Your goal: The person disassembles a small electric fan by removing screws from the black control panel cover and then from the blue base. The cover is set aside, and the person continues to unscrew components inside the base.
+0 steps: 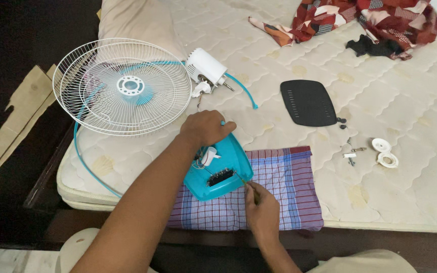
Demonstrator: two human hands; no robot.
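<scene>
**Hands on the fan base**

Quilted mattress (380, 96) fills most of our view, with a dark floor and cardboard to the left. We work at its near edge, where a checked cloth (279, 192) is spread out.

Our left hand (206, 127) curls closed over the far rim of the teal base (223, 169), which lies tilted, partly on the cloth and partly on the bare mattress. Its open side faces up, showing wires, a white part and a black switch block (220, 177).

Our right hand (261, 207) lies on the cloth just beside the base's near right edge. Its fingers pinch a thin screwdriver (242, 178), whose tip reaches the base next to the switch block.

Beyond the left hand sit a white grille (122, 86) and the white motor (206, 68), with a teal ring (84, 156) looping around them. Further right lies a black cover (308, 102), then small screws (352, 154) and two white caps (384, 152). Patterned red fabric (370, 17) is bunched at the far side.
</scene>
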